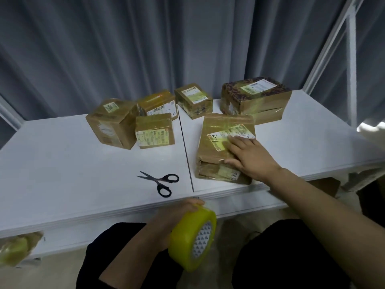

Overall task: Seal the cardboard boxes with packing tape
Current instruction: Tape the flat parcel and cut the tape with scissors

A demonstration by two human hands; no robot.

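Flat cardboard box [226,147] sits right of centre on the white desk [62,163], near its front edge, already glossy with tape bands across the top. Right hand [250,155] lies flat on it, fingers [239,140] spread wide over the label, pinning, not gripping. Left hand [177,224] is low in the frame below the desk edge, fingers wrapped round the yellow tape roll [192,236]; I can't make out a free tape end. Risks as I judge them: the tape tail lost on the roll, or a pulled strip folding onto itself with only one hand free; the box skidding toward the edge if the palm lifts during the pull. Scissors [161,182] lie left of the box, lower centre, reachable only by releasing something. Five other boxes [154,130] crowd the desk's back.
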